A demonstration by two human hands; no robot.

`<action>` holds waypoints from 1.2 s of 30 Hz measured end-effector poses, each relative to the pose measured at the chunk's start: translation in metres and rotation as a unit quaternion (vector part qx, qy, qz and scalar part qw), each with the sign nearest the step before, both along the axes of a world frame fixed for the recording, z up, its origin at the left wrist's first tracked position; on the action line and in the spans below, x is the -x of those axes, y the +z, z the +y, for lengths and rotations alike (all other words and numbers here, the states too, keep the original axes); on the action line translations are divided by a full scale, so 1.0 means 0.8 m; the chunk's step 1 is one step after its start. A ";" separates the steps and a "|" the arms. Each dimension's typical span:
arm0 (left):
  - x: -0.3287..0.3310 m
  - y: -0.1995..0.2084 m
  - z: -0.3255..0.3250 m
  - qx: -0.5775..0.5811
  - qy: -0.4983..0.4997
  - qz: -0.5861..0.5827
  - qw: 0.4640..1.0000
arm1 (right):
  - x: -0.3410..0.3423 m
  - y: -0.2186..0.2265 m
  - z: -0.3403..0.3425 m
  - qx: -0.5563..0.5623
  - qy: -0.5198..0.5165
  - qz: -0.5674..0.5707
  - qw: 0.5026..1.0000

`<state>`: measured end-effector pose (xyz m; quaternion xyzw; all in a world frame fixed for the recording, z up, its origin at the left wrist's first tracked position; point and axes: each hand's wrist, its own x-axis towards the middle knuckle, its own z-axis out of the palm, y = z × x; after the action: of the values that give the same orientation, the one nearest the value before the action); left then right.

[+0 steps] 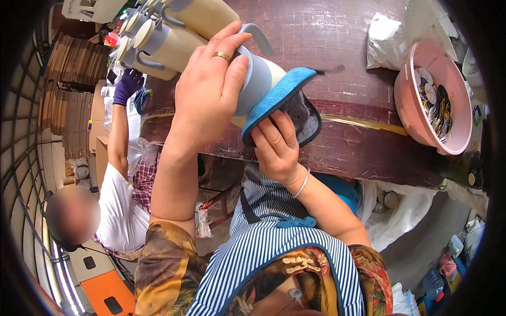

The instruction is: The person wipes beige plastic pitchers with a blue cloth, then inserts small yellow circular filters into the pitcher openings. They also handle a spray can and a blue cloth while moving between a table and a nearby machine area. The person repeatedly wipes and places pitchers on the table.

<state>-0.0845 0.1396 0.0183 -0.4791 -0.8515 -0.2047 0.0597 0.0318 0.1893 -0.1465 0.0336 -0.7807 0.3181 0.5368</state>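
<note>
A cream vacuum jug (275, 73) with a grey-blue collar and handle is tilted over the near edge of the table. My left hand (211, 87), wearing a gold ring, is wrapped over its grey-blue end, beside the curved handle (259, 41). My right hand (278, 150) grips a blue fuzzy pad (284, 92) with dark edging and a dark grey underside. Its fingers press on the dark side, and the blue face lies against the jug. Part of the jug is hidden behind the pad and my left hand.
Several similar jugs (163, 45) lie at the far left of the dark red table (337, 47). A pink basin (411, 95) with discs and yellow strings stands at the right, near a silvery bag (383, 42). A co-worker's purple-gloved hand (126, 87) reaches in at the left.
</note>
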 end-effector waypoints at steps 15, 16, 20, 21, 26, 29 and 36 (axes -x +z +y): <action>0.007 -0.003 0.000 -0.016 -0.012 0.011 1.000 | 0.035 0.035 0.030 0.113 0.001 0.033 0.993; 0.005 -0.007 -0.003 -0.014 -0.011 0.012 1.000 | 0.024 0.020 0.025 0.098 0.001 0.014 0.995; -0.001 0.003 0.002 0.014 -0.004 -0.011 1.000 | 0.022 0.011 0.018 0.101 0.005 0.009 0.995; -0.002 0.005 0.001 0.015 -0.002 -0.010 1.000 | 0.031 0.026 0.022 0.118 0.010 0.020 0.993; 0.006 -0.001 -0.002 -0.004 -0.014 0.013 1.000 | 0.021 0.010 0.029 0.082 -0.009 -0.012 0.997; 0.008 -0.003 0.000 -0.007 -0.019 0.010 1.000 | 0.011 0.005 0.028 0.042 -0.026 -0.033 0.998; 0.004 0.004 -0.006 -0.007 -0.029 0.006 1.000 | 0.037 0.029 0.047 0.097 0.019 -0.009 0.995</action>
<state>-0.0879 0.1347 0.0218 -0.5046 -0.8352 -0.2097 0.0621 0.0023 0.2270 -0.1229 -0.0067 -0.7499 0.4033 0.5244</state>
